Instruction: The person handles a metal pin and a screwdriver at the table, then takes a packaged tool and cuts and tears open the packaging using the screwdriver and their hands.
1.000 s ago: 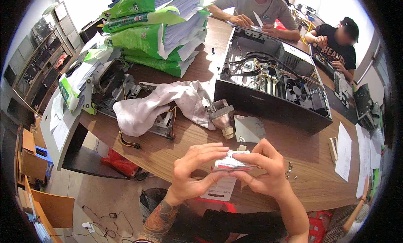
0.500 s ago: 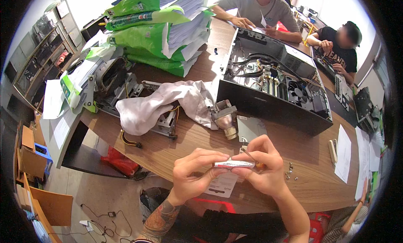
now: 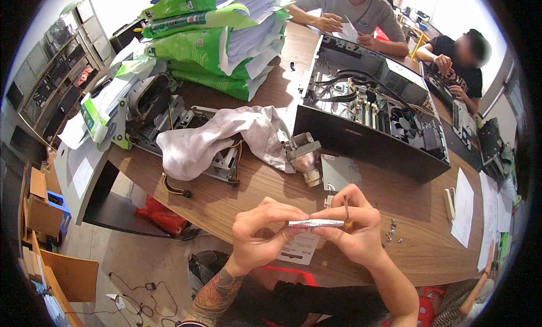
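My left hand (image 3: 261,228) and my right hand (image 3: 359,228) hold a slim, silvery-white piece (image 3: 319,222) level between them, above the near table edge. Fingertips and thumbs of both hands pinch it; its exact kind is unclear. A small screwdriver (image 3: 348,219) with an orange-yellow handle is also tucked in my right hand, its thin shaft pointing up. Below the hands lies a white printed card (image 3: 297,249), partly covered by them. Several small screws (image 3: 390,231) lie right of my right hand. A grey metal plate (image 3: 342,173) is just beyond it.
An opened black computer case (image 3: 361,136) stands beyond my hands. Left of it lie a lamp bulb (image 3: 305,160), a white cloth (image 3: 197,143) over metal parts, and green-wrapped paper stacks (image 3: 197,56). Paper sheets (image 3: 464,208) lie at right. Two people sit across the table.
The slim piece has turned in my fingers, from a printed white side to a silvery one. The screwdriver shaft now stands more upright. Across the table, a person's hands and paper have shifted.
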Demonstrator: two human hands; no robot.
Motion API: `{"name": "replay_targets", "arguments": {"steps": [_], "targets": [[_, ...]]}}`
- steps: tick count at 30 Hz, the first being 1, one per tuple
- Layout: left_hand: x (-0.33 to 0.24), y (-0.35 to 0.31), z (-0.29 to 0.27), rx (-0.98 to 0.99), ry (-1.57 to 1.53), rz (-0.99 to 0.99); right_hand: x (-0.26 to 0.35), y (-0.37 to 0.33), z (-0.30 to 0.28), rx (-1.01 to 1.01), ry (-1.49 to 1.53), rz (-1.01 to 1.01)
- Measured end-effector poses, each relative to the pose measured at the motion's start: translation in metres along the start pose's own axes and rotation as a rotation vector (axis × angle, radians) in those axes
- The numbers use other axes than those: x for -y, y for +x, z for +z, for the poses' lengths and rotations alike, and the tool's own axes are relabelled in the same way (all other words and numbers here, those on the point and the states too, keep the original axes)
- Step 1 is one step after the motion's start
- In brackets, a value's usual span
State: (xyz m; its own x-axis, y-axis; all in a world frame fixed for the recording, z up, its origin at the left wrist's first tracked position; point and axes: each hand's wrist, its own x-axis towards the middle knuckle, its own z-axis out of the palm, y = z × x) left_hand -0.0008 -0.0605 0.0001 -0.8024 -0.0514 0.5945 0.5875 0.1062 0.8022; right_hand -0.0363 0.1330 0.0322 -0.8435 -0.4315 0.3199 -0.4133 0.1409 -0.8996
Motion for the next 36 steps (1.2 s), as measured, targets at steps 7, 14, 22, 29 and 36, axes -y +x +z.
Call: {"name": "replay_targets", "arguments": {"steps": [7, 14, 22, 29, 36], "targets": [[0.0, 0.0, -0.004, 0.027, 0.045, 0.044, -0.003, -0.001, 0.0, -0.027, -0.041, -0.124], [-0.006, -0.001, 0.003, -0.014, 0.055, 0.031, 0.0, 0.0, -0.002, -0.018, -0.029, -0.101], [-0.006, -0.002, 0.001, -0.003, 0.138, 0.125, 0.0, -0.001, -0.002, 0.01, -0.034, -0.093], [-0.008, -0.005, 0.003, -0.016, 0.174, 0.139, -0.001, -0.002, -0.002, 0.004, -0.048, -0.117], [-0.009, -0.005, 0.003, -0.006, 0.17, 0.157, -0.004, -0.003, 0.0, -0.019, -0.01, -0.111]]}}
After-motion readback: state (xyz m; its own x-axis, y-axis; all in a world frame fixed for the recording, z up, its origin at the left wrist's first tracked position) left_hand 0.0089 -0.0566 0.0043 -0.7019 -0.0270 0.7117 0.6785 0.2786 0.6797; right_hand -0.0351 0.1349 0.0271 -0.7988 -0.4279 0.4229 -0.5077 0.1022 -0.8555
